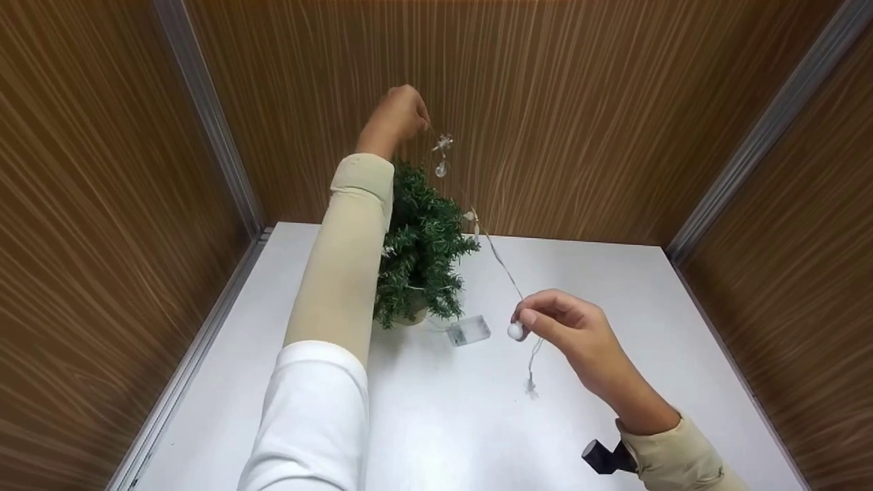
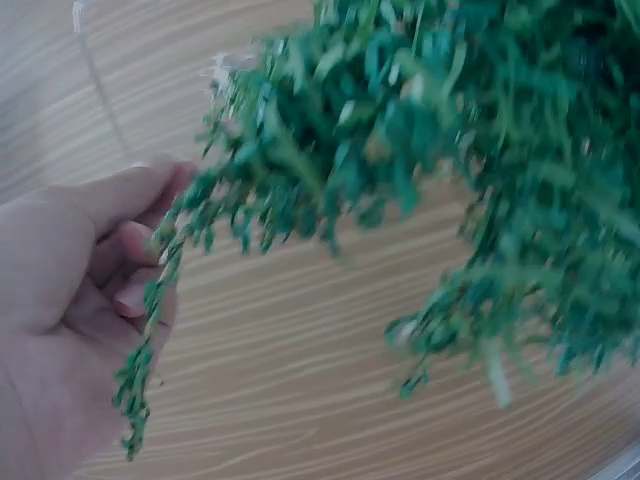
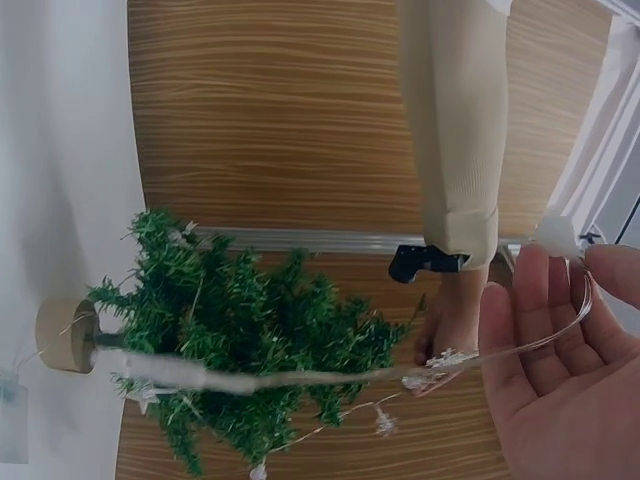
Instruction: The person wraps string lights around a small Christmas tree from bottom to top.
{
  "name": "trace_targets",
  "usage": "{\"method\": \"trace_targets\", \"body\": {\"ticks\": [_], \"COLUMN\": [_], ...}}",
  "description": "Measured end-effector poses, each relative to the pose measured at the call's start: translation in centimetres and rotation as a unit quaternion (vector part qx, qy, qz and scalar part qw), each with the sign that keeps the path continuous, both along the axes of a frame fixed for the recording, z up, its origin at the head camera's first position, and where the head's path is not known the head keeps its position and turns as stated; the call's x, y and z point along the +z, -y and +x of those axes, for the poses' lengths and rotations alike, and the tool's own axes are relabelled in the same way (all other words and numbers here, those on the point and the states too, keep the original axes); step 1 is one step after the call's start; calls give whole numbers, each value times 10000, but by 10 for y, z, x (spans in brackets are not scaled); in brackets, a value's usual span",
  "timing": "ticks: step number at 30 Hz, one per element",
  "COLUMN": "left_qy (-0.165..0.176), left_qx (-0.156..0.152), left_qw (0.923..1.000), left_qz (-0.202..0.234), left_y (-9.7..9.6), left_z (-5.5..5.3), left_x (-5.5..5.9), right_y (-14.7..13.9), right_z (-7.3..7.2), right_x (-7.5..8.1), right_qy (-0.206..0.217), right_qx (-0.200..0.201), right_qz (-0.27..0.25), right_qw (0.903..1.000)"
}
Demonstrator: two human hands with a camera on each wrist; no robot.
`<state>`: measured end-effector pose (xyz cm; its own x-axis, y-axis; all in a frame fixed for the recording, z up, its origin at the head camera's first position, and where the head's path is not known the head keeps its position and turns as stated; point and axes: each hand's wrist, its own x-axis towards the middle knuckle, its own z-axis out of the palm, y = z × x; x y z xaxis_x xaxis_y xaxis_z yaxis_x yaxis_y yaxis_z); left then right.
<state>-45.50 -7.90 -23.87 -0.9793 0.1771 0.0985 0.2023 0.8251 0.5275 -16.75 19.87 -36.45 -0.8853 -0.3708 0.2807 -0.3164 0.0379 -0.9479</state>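
A small artificial Christmas tree (image 1: 430,245) stands on a round wooden base (image 3: 68,335). My left hand (image 1: 399,117) is raised near its top, partly behind a green branch in the left wrist view. Thumb and fingers there pinch a thin string of fairy lights (image 1: 503,267), with a clear snowflake (image 1: 443,143) and a clear bulb (image 1: 441,169) hanging just below. In front and to the right, my right hand (image 1: 576,334) pinches the same string beside a white ball-shaped light (image 1: 515,331). From this hand a short tail dangles, ending in a snowflake (image 1: 531,389).
A clear battery box (image 1: 469,331) lies on the white table (image 1: 436,423) by the tree's base, with a wire running toward the tree. Wood-grain panels (image 1: 580,102) enclose the table at the back and both sides. A black wrist camera (image 1: 600,457) sits at my right cuff.
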Motion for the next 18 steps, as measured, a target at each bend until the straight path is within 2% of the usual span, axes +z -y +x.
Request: {"method": "trace_targets", "body": {"ticks": [2,5,9,15,18], "left_qy": [31,159,307,452,396], "left_qx": [-53,-62,-11,64,93], "left_qw": [9999,9998,9989,9965,9957], "left_qz": [-132,53,354,700,835], "left_y": [4,10,18,27,33], "left_z": [1,1,1,0,0], "left_x": [2,4,5,-3,-9], "right_y": [2,5,8,13,17], "right_z": [2,4,6,6,6], "right_x": [3,6,9,12,15], "right_qy": [-73,-144,-277,-516,-558], "right_qx": [132,286,277,145,162], "right_qz": [-43,-172,-262,-435,-629], "right_qw": [9999,9993,9989,9976,9963]}}
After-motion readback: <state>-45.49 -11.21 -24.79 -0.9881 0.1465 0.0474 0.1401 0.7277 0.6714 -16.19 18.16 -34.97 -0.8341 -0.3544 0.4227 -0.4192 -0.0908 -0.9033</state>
